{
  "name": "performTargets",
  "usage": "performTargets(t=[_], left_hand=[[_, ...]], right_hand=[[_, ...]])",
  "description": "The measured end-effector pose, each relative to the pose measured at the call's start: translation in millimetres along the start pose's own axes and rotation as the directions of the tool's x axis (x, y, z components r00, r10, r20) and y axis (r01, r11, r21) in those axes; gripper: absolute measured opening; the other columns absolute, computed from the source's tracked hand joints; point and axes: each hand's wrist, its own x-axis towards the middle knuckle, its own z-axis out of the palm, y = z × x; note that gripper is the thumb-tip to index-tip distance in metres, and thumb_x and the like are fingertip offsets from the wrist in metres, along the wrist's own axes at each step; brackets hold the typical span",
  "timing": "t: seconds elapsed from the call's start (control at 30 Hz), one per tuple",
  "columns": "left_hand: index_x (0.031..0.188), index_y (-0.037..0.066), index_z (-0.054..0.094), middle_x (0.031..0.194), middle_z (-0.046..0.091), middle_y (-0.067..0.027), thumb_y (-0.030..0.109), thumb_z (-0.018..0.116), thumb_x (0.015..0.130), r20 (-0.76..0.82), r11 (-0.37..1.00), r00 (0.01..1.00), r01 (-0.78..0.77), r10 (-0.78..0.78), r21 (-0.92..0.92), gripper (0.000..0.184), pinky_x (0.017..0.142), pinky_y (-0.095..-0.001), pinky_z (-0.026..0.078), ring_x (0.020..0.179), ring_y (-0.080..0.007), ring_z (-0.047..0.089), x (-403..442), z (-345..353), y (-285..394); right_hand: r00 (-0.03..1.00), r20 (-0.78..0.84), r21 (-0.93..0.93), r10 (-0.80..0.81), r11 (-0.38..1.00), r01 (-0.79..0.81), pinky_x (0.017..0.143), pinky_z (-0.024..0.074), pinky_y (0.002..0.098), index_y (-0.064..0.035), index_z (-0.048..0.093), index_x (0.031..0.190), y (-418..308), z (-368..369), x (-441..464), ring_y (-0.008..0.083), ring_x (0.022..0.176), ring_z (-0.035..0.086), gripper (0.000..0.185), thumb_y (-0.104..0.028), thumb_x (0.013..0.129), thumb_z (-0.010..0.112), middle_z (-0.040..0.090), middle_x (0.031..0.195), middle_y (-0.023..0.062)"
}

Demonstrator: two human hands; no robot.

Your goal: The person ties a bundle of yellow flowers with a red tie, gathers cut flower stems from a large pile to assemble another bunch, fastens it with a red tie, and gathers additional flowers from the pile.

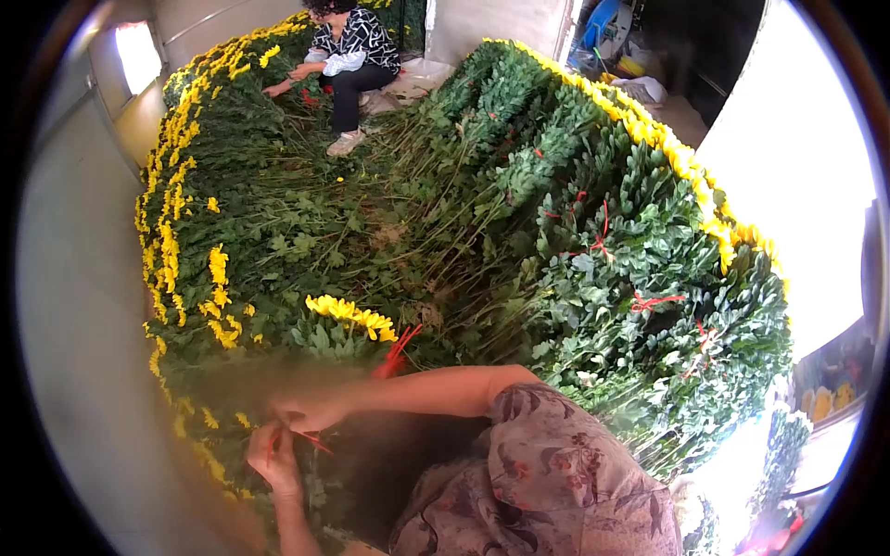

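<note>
My left hand [275,461] is raised at the lower left, its fingers pinched on a thin red string [315,443]. My right hand [313,410] meets it from above, fingers closed at the same string; a blurred patch partly hides them. Around both hands lie leafy green stems with yellow chrysanthemums. Just beyond my right forearm, a row of yellow chrysanthemum heads [350,316] sticks up from the leaves. Beside it, a bunch of loose red strings [399,350] stands close to my forearm.
Cut chrysanthemum stems [371,232] cover the floor. At the right, bundles with red ties [656,303] are stacked high, yellow heads outward. More yellow heads [170,246] line the left wall. Another person [357,46] sits at the back, hands among the stems. A doorway opens at the upper right.
</note>
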Motion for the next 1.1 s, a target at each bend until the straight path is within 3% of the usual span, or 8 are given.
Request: performTargets(t=[0.3,0.33,0.53,0.7,0.77,0.97,1.07,1.1], left_hand=[[0.08,0.002,0.06,0.075,0.055,-0.0109,-0.003,0.066,0.075,-0.109,0.986,0.992,-0.047,0.065,0.158,0.009,0.062,-0.0359,0.043,0.067,-0.0274,0.052,-3.2,-5.8,18.9],[0.079,0.002,0.061,0.075,0.055,-0.0113,-0.002,0.066,0.075,-0.079,0.991,0.996,-0.036,0.047,0.128,0.008,0.062,-0.0363,0.043,0.068,-0.0277,0.052,-3.0,-5.9,19.2],[0.067,-0.002,0.048,0.061,0.043,-0.0092,-0.003,0.068,0.072,0.23,0.992,0.967,0.12,-0.108,-0.038,0.021,0.053,-0.0331,0.035,0.055,-0.0212,0.043,-11.7,-33.8,4.1],[0.065,0.0,0.047,0.067,0.05,-0.0074,0.0,0.069,0.071,0.28,0.978,0.944,0.134,-0.176,0.161,0.023,0.056,-0.0323,0.036,0.06,-0.0159,0.045,-13.4,-36.0,15.4],[0.062,0.004,0.048,0.071,0.052,-0.0025,0.005,0.071,0.071,0.19,0.75,0.87,0.489,-0.454,-0.446,0.024,0.066,-0.0312,0.039,0.067,-0.016,0.047,-8.7,-30.6,34.5],[0.072,0.01,0.044,0.068,0.045,-0.0011,0.023,0.058,0.09,0.321,0.373,0.846,0.487,-0.425,-0.79,0.027,0.061,-0.0253,0.034,0.063,-0.0137,0.043,-5.3,-12.3,32.1],[0.072,0.009,0.045,0.065,0.044,-0.0002,0.025,0.055,0.093,0.416,0.227,0.776,0.564,-0.474,-0.794,0.028,0.057,-0.0261,0.033,0.059,-0.0125,0.041,-11.4,-9.8,15.3],[0.073,0.009,0.046,0.064,0.044,0.0,0.026,0.055,0.094,0.392,0.245,0.772,0.561,-0.5,-0.791,0.028,0.057,-0.0256,0.034,0.059,-0.0116,0.04,-11.2,-11.2,14.1]], right_hand=[[0.945,-0.319,0.026,-0.072,0.996,0.085,0.096,0.0402,0.042,0.0114,0.057,0.088,14.1,20.4,14.7,0.0353,0.116,0.047,0.018,-0.005,0.083,0.053,0.044,0.127,0.0239],[0.878,-0.374,-0.101,-0.297,0.955,0.28,0.083,0.0446,0.0403,0.0059,0.058,0.092,22.1,20.8,19.6,0.0321,0.101,0.053,0.02,-0.011,0.085,0.051,0.052,0.109,0.0197],[0.965,-0.123,0.209,-0.231,0.945,0.253,0.09,0.0446,0.036,0.0042,0.059,0.102,6.8,14.8,-26.0,0.028,0.104,0.05,0.028,-0.019,0.089,0.05,0.045,0.121,0.0183],[0.8,-0.258,-0.265,-0.542,0.836,0.481,0.099,0.0358,0.0384,0.0046,0.062,0.074,3.1,26.2,-47.5,0.0326,0.119,0.039,0.019,-0.013,0.081,0.064,0.046,0.123,0.017],[0.762,-0.32,-0.244,-0.563,0.826,0.508,0.095,0.039,0.0395,0.0044,0.063,0.077,-10.1,23.9,-47.6,0.0317,0.113,0.045,0.016,-0.012,0.079,0.065,0.049,0.119,0.0157],[0.949,-0.315,0.544,-0.008,0.818,0.187,0.065,0.0465,0.0311,0.0011,0.061,0.087,-25.0,39.8,-34.6,0.0158,0.074,0.06,0.02,-0.018,0.092,0.057,0.06,0.079,0.009],[0.9,-0.232,-0.355,-0.368,0.894,0.274,0.062,0.0473,0.0413,-0.0023,0.052,0.084,-20.4,59.3,-37.5,0.0324,0.074,0.059,0.019,-0.02,0.089,0.056,0.057,0.082,0.0117],[0.931,-0.149,-0.33,-0.332,0.905,0.27,0.064,0.0456,0.0442,-0.0034,0.047,0.078,-15.4,55.7,-44.4,0.0333,0.072,0.057,0.024,-0.022,0.089,0.058,0.053,0.079,0.0118]])
